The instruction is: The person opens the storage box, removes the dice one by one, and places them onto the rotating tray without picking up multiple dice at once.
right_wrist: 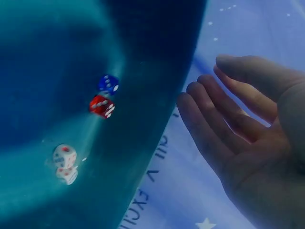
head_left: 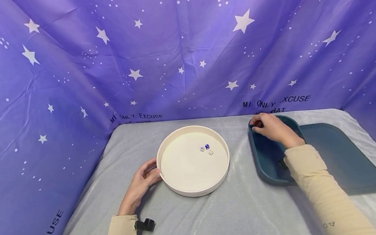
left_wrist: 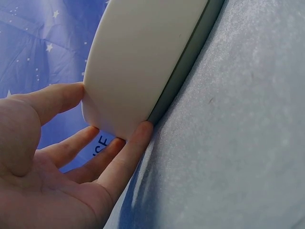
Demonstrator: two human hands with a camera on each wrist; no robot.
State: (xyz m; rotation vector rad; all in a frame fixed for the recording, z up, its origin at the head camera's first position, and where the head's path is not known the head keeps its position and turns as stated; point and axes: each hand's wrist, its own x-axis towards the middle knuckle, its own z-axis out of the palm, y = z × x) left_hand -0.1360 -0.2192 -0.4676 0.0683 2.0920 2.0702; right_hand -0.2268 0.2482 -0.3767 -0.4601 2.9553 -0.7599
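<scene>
Dice (head_left: 207, 146) scatter is being risked by tray (head_left: 185, 172) nudges from left hand's (head_left: 139, 184) spread fingers. By right hand (head_left: 273, 128), nothing is being pinched.

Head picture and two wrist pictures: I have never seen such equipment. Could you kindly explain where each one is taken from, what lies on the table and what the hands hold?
There is no machine here, only a person's two bare hands. The wide picture comes from a camera worn on the head; each close picture comes from a camera on one wrist.

On the grey cloth stands a round cream tray with two whitish dice and one blue die. Right of it are a dark teal bin and a flat teal panel. The right wrist view shows blue, red and white dice in the bin.

The left hand touches the tray's edge. The right hand, over the bin, seems to hold nothing.
</scene>
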